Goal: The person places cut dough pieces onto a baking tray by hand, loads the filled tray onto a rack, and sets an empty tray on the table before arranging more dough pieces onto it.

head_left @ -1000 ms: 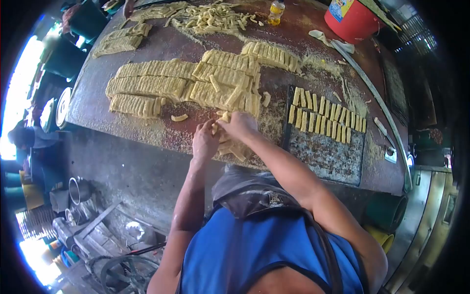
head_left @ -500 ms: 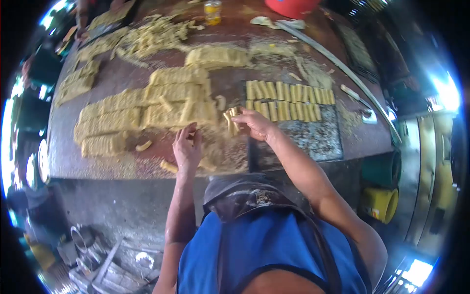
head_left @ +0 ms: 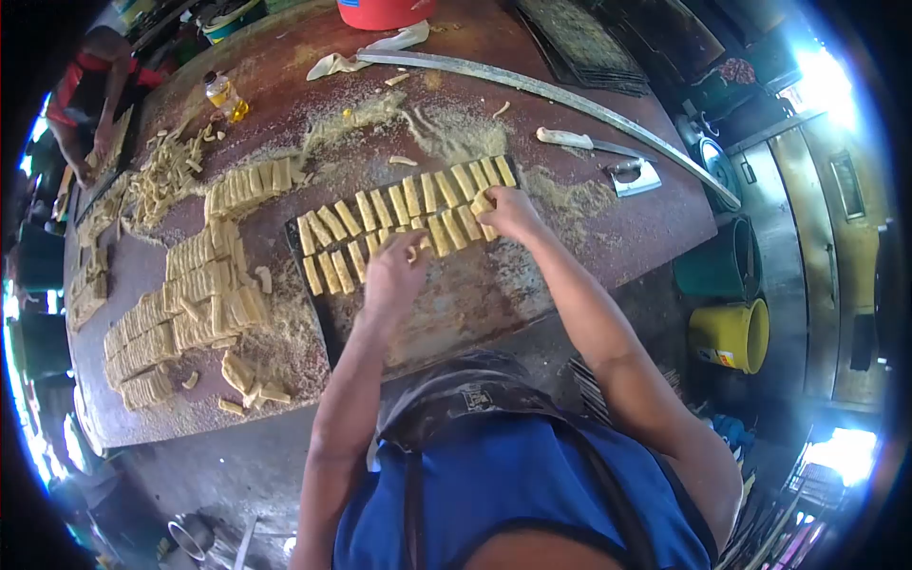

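A dark baking tray [head_left: 437,318] lies in front of me with two rows of pale yellow dough sticks [head_left: 410,197] across its far half. My right hand [head_left: 510,217] is over the right end of the near row, its fingers closed on a dough stick [head_left: 482,203]. My left hand [head_left: 394,277] hovers at the middle of that row with curled fingers. A short dough piece [head_left: 412,253] shows between its fingertips, partly hidden by them. Left of the tray, stacked blocks of cut dough sticks [head_left: 204,280] stand on the floury table.
Loose dough scraps [head_left: 171,185] and an oil bottle [head_left: 226,97] lie at the far left. Beyond the tray are a long metal bar [head_left: 560,95], a white-handled knife [head_left: 570,140], a cleaver [head_left: 635,179] and a red tub [head_left: 385,11]. Another person [head_left: 90,85] works at the far left corner.
My view has turned right. Both hands have moved from beside the dough stacks to over the tray; the right hand's bunch of sticks is now at the near row's right end.
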Available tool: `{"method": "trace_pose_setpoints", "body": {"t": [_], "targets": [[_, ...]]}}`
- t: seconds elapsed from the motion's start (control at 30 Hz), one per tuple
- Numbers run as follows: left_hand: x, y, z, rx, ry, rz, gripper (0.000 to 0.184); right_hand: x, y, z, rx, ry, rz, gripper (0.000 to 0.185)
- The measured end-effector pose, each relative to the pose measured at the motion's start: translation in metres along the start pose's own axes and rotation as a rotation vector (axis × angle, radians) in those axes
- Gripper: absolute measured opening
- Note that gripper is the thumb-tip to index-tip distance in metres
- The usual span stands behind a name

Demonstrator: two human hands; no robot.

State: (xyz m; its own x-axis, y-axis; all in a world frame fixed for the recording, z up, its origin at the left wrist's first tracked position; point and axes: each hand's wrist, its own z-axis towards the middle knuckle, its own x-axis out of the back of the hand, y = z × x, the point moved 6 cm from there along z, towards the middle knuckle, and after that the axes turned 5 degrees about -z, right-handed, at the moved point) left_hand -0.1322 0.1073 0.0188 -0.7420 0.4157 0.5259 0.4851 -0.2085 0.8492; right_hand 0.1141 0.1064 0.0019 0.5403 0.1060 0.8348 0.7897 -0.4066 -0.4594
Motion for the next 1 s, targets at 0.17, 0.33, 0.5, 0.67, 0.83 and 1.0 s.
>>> {"method": "trace_pose_setpoints", "body": {"t": [0.17, 0.33, 0.5, 0.67, 0.83, 1.0], "targets": [[-0.073, 0.029, 0.035, -0.144, -0.047, 0.312, 0.043, 0.011, 0.011, -0.001, -0.020, 0.121, 0.022, 0.034], [-0.098, 0.047, 0.048, -0.229, -0.061, 0.356, 0.050, 0.011, 0.039, 0.004, -0.032, 0.161, -0.008, 0.036], [-0.109, 0.039, 0.053, -0.242, -0.123, 0.409, 0.044, 0.020, 0.069, 0.010, -0.008, 0.170, 0.107, 0.033], [-0.114, 0.046, 0.061, -0.328, 0.039, 0.374, 0.044, 0.017, 0.073, 0.004, 0.098, 0.280, 0.044, 0.025], [-0.120, 0.044, 0.065, -0.300, 0.021, 0.335, 0.046, 0.017, 0.071, -0.001, 0.148, 0.339, 0.032, 0.020], [-0.063, 0.042, 0.034, -0.373, 0.048, 0.261, 0.036, 0.023, 0.065, -0.020, 0.100, 0.507, 0.432, 0.017]]}}
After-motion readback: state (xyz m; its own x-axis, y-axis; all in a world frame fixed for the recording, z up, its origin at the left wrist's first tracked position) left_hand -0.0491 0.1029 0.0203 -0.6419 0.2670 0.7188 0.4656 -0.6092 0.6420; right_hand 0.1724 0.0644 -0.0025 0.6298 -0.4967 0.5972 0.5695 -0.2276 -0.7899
